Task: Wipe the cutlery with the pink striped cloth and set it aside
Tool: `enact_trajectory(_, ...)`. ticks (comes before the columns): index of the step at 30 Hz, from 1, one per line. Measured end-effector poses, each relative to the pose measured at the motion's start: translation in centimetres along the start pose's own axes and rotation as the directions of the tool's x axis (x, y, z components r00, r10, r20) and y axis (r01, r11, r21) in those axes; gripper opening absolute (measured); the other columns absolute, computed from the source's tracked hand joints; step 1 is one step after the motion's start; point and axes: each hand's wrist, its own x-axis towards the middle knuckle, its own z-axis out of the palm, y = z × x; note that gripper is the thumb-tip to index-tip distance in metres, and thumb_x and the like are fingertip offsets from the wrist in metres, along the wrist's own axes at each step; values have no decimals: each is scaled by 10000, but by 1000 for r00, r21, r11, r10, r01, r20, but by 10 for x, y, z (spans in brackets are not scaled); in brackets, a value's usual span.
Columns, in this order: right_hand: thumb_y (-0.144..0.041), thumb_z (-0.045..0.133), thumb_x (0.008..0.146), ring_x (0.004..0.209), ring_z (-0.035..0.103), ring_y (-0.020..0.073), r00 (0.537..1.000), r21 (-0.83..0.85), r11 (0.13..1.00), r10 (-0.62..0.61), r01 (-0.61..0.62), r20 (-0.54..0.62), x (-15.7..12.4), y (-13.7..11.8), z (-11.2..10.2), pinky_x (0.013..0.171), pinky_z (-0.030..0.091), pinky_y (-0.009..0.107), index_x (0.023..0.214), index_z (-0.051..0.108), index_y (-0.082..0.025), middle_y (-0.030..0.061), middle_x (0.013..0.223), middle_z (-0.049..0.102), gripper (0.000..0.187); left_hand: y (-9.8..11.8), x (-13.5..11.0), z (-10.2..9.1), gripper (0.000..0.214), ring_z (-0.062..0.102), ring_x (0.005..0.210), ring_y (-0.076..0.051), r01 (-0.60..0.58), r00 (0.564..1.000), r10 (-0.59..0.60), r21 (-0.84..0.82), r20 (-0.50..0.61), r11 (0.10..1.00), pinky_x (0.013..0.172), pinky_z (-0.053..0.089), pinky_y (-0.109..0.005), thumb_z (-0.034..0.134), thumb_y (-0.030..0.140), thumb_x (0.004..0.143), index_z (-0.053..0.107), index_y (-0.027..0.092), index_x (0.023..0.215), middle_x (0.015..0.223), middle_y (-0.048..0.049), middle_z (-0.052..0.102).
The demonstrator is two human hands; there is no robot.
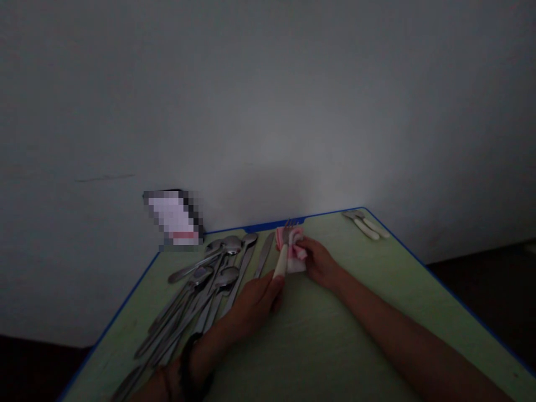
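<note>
My left hand (pixel 260 297) is closed around the pale handle of a fork (pixel 281 260), whose metal tines point up and away from me. A pink and white cloth (pixel 298 262) is pinched in my right hand (pixel 321 263), right beside and behind the fork's head. Whether the cloth presses on the tines I cannot tell. Just left of the fork lies a table knife (pixel 264 254). Several metal spoons (pixel 228 277) and other cutlery pieces are heaped on the table's left side, partly hidden by my left forearm.
Two utensils with pale handles (pixel 371 228) lie at the table's far right corner. A blurred-out device with a lit screen (pixel 173 218) leans against the wall (pixel 268 111) at the far left corner. The green table (pixel 335 346) has a blue edge and meets the wall.
</note>
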Motion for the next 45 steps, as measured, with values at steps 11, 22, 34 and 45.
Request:
enact_trajectory(11, -249, 754, 593, 638, 516, 119, 999, -130, 991, -28, 31, 28, -5, -1, 4, 663, 388, 277, 783, 621, -173, -10, 690, 601, 244, 4, -1, -1, 500, 457, 493, -119, -15, 999, 10, 104, 46, 994, 500, 327, -226, 271, 436, 923, 483, 179, 550, 498, 4, 503)
enact_trajectory(22, -466, 660, 693, 724, 561, 149, 974, -232, 957, -201, 172, -108, 5, 12, -2, 678, 416, 275, 856, 632, -203, -3, 762, 635, 311, 0, 3, 3, 380, 506, 622, -124, -80, 947, 24, -162, -319, 984, 599, 412, -243, 345, 368, 929, 390, 178, 1256, 804, -4, 573)
enact_trajectory(34, -464, 671, 694, 660, 544, 138, 997, -73, 995, -66, 64, -27, 0, 3, 3, 641, 414, 270, 790, 643, -160, 18, 714, 635, 320, 1, -9, -4, 384, 552, 947, -180, -186, 981, 175, -156, -79, 970, 853, 414, -300, 393, 327, 920, 480, 247, 1285, 1052, -39, 623)
enact_trajectory(45, -418, 712, 637, 622, 497, 116, 997, -239, 970, -58, 43, -55, -5, 2, 6, 591, 377, 248, 784, 619, -160, -7, 669, 594, 311, -4, -3, -1, 238, 474, 673, -126, -155, 988, 154, -162, -17, 975, 637, 386, -227, 340, 257, 912, 553, 175, 842, 713, 10, 506)
